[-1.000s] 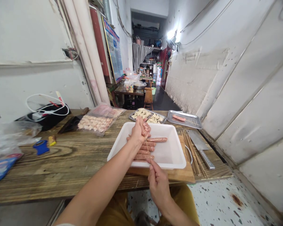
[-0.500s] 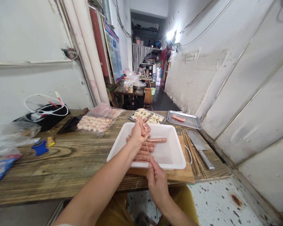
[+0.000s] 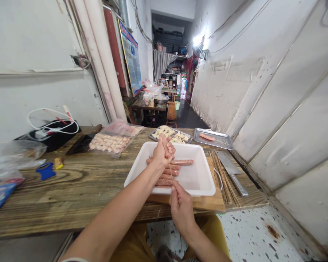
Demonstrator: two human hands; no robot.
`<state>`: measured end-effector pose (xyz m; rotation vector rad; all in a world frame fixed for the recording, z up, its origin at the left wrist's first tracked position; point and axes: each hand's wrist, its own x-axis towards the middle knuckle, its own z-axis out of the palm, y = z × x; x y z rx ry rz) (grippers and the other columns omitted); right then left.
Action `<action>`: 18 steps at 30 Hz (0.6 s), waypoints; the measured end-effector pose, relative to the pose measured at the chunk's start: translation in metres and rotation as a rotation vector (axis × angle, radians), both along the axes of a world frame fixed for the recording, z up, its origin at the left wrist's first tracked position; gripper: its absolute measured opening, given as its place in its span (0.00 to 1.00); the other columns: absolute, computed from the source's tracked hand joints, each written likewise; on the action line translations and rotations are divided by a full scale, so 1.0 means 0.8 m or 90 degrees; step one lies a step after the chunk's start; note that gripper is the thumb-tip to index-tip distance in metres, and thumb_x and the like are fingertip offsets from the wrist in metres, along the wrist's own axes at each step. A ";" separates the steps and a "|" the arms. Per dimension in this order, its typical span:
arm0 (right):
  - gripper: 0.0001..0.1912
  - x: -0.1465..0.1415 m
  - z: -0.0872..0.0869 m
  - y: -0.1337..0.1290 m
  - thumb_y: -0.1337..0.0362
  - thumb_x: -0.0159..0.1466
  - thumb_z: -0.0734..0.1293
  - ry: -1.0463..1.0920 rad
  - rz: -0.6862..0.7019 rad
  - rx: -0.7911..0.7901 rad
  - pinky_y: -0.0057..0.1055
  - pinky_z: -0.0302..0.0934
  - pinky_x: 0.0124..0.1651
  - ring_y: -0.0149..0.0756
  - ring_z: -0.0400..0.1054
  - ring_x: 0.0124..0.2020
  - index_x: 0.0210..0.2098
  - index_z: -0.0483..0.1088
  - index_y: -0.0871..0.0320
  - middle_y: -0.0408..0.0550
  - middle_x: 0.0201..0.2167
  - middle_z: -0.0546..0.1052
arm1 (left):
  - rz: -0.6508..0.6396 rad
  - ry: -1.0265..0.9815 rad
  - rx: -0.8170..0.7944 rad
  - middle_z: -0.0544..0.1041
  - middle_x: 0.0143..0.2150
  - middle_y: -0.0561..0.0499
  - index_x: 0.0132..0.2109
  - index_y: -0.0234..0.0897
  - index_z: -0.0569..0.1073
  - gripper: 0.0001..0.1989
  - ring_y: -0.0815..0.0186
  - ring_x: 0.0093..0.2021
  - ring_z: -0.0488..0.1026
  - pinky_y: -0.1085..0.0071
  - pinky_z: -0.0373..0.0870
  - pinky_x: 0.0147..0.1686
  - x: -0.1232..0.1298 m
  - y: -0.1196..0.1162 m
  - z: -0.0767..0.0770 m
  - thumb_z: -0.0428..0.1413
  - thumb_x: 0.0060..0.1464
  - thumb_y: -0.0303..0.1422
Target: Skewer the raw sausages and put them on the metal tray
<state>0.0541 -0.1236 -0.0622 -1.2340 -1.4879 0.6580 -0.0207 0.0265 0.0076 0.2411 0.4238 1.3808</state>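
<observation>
A white plastic tub [image 3: 203, 183] holds several reddish sausages [image 3: 184, 162], most of them lying side by side on its left. Above the tub, my left hand [image 3: 164, 150] is wrapped round a sausage whose end shows at the palm. Nearer to me, over the tub's front rim, my right hand [image 3: 181, 202] pinches a thin wooden skewer [image 3: 171, 171]. The skewer runs from my right fingers up to the sausage in my left hand; how far it goes in is hidden.
Skewers [image 3: 224, 178] and a cleaver [image 3: 232, 171] lie right of the tub. Behind it are a tray of pale triangular pieces [image 3: 177, 136] and a metal tray [image 3: 224, 139] with one skewered sausage. Bagged meat [image 3: 109, 143] lies left. A person [image 3: 163, 80] sits far back.
My right hand has moved up very slightly, with a little less skewer showing between the hands. My left hand keeps its grip on the sausage.
</observation>
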 end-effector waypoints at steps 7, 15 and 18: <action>0.18 -0.002 0.005 0.006 0.62 0.66 0.55 0.014 -0.002 0.025 0.26 0.59 0.26 0.34 0.64 0.24 0.42 0.74 0.61 0.46 0.20 0.72 | -0.010 0.004 0.004 0.55 0.18 0.59 0.37 0.34 0.65 0.16 0.76 0.13 0.53 0.81 0.49 0.13 0.000 -0.001 0.000 0.45 0.61 0.43; 0.19 -0.004 0.015 0.009 0.59 0.66 0.55 0.031 -0.003 0.009 0.27 0.60 0.26 0.35 0.64 0.24 0.40 0.75 0.61 0.45 0.19 0.70 | -0.016 0.030 0.012 0.55 0.17 0.59 0.38 0.34 0.65 0.16 0.76 0.13 0.52 0.80 0.49 0.13 0.001 0.000 -0.002 0.44 0.61 0.44; 0.19 -0.004 0.019 0.010 0.59 0.66 0.55 0.038 -0.001 0.006 0.27 0.60 0.26 0.34 0.64 0.24 0.39 0.75 0.61 0.44 0.19 0.70 | -0.013 0.027 0.015 0.55 0.17 0.59 0.38 0.34 0.64 0.16 0.77 0.13 0.52 0.80 0.48 0.13 0.001 -0.001 -0.002 0.44 0.61 0.44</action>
